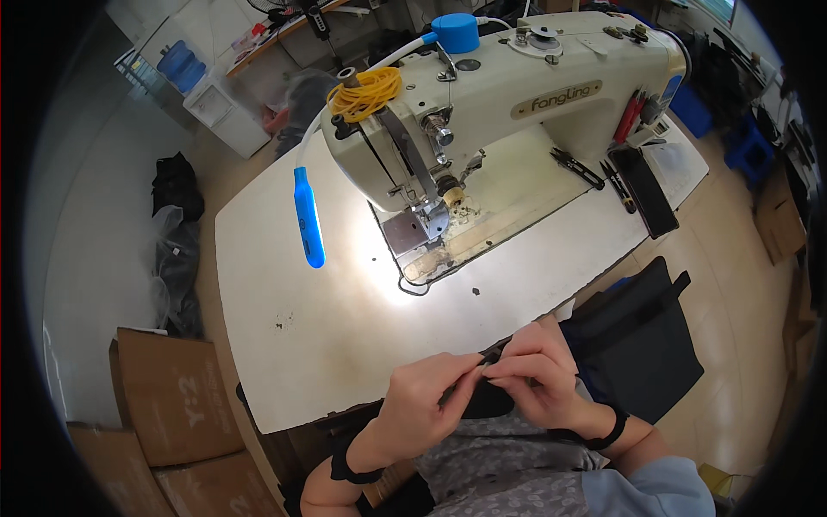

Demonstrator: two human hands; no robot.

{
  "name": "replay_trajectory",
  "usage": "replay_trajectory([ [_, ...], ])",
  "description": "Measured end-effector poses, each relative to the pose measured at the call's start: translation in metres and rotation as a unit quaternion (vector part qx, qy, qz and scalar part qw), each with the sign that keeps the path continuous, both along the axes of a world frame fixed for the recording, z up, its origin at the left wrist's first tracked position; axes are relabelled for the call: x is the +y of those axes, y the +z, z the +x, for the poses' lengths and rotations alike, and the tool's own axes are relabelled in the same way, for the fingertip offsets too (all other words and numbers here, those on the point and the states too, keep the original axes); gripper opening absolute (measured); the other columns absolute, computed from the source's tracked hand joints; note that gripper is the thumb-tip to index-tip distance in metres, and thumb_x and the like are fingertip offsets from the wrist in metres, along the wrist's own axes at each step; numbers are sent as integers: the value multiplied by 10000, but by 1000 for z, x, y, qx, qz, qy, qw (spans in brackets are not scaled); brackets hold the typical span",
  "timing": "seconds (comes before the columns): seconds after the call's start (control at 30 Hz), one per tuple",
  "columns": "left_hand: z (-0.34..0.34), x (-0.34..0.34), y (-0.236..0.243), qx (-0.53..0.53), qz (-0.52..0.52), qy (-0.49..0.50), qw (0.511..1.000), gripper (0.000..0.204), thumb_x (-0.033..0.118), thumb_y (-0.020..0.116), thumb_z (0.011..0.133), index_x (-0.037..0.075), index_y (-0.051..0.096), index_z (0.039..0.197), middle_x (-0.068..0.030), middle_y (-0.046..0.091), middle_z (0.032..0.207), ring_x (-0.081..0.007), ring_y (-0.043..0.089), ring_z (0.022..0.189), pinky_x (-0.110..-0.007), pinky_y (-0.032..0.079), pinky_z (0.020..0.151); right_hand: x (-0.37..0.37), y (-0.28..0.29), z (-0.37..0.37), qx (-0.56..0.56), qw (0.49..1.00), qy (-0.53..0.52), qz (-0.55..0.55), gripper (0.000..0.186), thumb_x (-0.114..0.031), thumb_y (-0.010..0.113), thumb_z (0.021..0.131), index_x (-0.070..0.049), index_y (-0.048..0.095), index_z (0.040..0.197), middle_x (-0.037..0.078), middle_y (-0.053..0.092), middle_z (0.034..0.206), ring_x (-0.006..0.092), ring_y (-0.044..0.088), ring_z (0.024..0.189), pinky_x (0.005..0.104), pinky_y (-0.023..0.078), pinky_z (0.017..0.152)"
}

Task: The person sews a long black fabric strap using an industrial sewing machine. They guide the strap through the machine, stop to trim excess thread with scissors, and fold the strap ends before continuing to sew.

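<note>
Small dark piece (492,355) is btwn the fingertips of my L hand (422,401) & R hand (543,376), at the near edge of the white table (327,345); I see both pinching it, thumbs & index fingers close together. Can't tell its full shape, fingers hide most of it. Sewing machine (482,99) stands beyond both hands, w/ a lit blue lamp (307,220) fwd-left of L hand. Black snips (579,168) & a dark phone-like slab (644,191) lie fwd-right of R hand; black fabric item (642,340) is right of R hand.
</note>
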State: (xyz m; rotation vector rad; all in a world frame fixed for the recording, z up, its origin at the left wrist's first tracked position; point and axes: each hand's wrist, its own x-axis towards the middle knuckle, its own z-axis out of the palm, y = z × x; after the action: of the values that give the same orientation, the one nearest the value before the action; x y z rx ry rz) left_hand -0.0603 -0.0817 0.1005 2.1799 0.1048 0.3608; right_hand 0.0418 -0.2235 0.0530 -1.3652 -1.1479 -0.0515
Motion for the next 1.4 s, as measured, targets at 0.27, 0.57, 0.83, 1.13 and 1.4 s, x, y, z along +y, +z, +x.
replay_trajectory([
  [0.27,-4,-2,6,-12,5,-17,1000,159,-14,652,799,-25,616,954,-112,570,665,-228,538,518,-307,418,475,2,-1,-9,56,997,-58,-15,241,-1,711,760,-21,672,997,73,530,893,173,517,734,264,442,615],
  [0.57,-3,0,4,-26,36,-36,998,151,-33,620,818,-33,585,965,-128,535,715,-256,526,584,-327,414,515,-2,7,-2,81,993,-11,-84,200,-27,685,801,-14,670,1000,86,537,905,166,527,723,256,443,613],
  [0.83,-1,-7,-3,-55,-20,0,998,211,-46,617,813,-26,590,1021,-141,569,766,-268,545,625,-328,443,548,-1,0,-3,107,992,-42,-45,163,-10,678,804,5,672,965,89,545,882,167,533,733,255,438,618],
  [1.13,-3,-11,0,-53,48,15,997,208,-96,604,769,-44,601,970,-146,579,757,-273,569,655,-326,458,567,-3,0,-4,109,992,-40,-55,142,-65,646,847,9,655,967,100,547,927,169,538,789,252,440,668],
  [1.4,-5,-7,-1,-68,99,-27,992,246,-75,600,786,-83,550,1027,-141,538,753,-272,537,659,-348,451,565,0,2,-4,84,994,-46,-45,150,-15,660,817,24,662,962,91,535,885,175,532,736,257,437,620],
])
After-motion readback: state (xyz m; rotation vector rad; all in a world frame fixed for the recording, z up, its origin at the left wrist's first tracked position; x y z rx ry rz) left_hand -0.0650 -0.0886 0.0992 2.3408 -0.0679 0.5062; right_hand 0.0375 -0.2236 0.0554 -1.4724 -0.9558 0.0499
